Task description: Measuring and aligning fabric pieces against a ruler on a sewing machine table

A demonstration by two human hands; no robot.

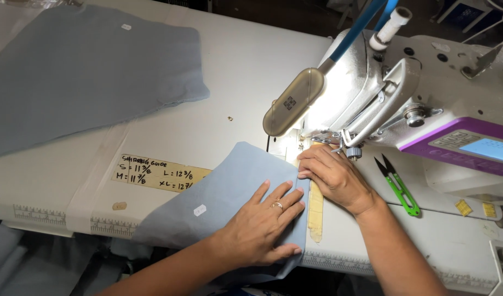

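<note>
two hands at work, both bare. left hand (262,222) lies flat w/ fingers spread wide on a light blue cloth piece (224,194), pressing it down near the front edge of the white table (246,71); one ring on a finger. right hand (333,175) rests w/ fingers together, tips on the cloth's right edge just in front of the sewing machine (404,98), holding nothing closed in it, just pinning the edge. the cloth hangs partly over the table's front edge, one small white sticker on it. one second, bigger piece of grey-blue cloth (81,71) lies at the back left corner, well apart from the hands, also w/ one small tag. one yellowish tape strip (315,211) runs toward the front edge, touching the cloth's right side. one tan paper label (158,174) is stuck to the table, partly under the cloth. one pair of green thread snips (399,189) lies right of the right hand, near the machine base. one lamp (292,101) on the machine, lit.
</note>
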